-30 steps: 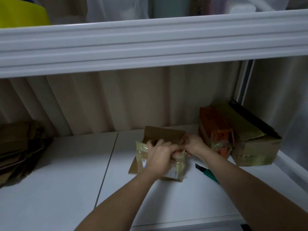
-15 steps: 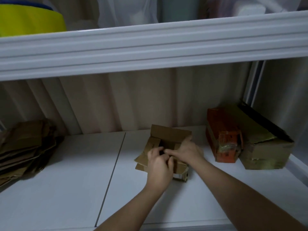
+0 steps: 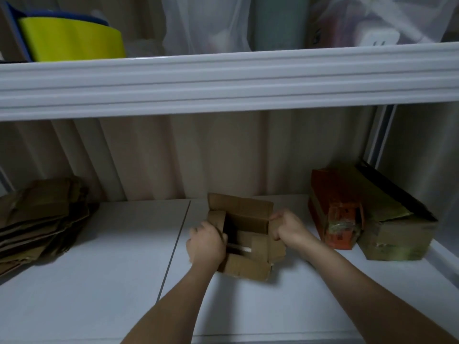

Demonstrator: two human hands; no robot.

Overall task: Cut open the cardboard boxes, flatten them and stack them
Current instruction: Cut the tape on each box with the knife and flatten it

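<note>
I saw the open box (image 3: 244, 234) sitting on the white shelf (image 3: 99, 256), between my two hands. My left hand (image 3: 206, 242) curled round the box's left wall, fingers hooked over the edge by the left flap. My right hand (image 3: 288, 228) gripped the right wall and its flap, fingers folded over the rim. The box lay just right of the seam that ran across the shelf from back to front.

The box was plain brown corrugated card, small and squarish, its four top flaps spread outward: the far flap stood up toward the back wall, the near one hung toward me with a ragged edge. Inside it was dark, with a pale strip, perhaps tape, along the bottom; I couldn't tell more.

To the left, well apart, a stack (image 3: 37, 219) of flattened brown card lay against the back, its layers fanned and uneven. To the right, near my right hand but not touching it, stood an orange box (image 3: 335, 219) wrapped in shiny tape, touching a larger dull brown box (image 3: 397, 234) in the corner.

The shelf surface was smooth and white. Behind it ran a beige ribbed wall (image 3: 198, 155). Above, a white moulded shelf (image 3: 223, 80) carried a yellow container (image 3: 72, 40) and translucent plastic bags (image 3: 206, 23).
</note>
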